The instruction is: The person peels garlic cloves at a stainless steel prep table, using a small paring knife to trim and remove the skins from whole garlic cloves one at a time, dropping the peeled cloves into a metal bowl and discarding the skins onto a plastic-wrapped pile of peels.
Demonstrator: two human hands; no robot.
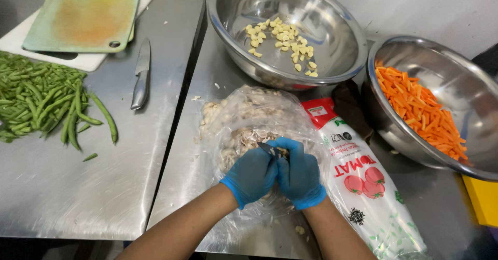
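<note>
Both hands wear blue gloves and meet over a clear plastic bag (244, 120) of garlic and papery skins. My left hand (253, 174) and my right hand (300, 172) together pinch a small garlic clove (281, 151); a small dark knife blade (266, 148) shows between them, and which hand grips it I cannot tell. Behind the bag stands a large steel bowl (332, 26) holding peeled garlic cloves (282, 42).
A second steel bowl (469, 86) with carrot sticks (423, 109) sits at the right. A white sauce pouch (363, 187) with red tomato pictures lies beside my right hand. Left table: green beans (39, 102), a steel knife (141, 76), stacked cutting boards (83, 13). A yellow object (482, 200) lies at the right edge.
</note>
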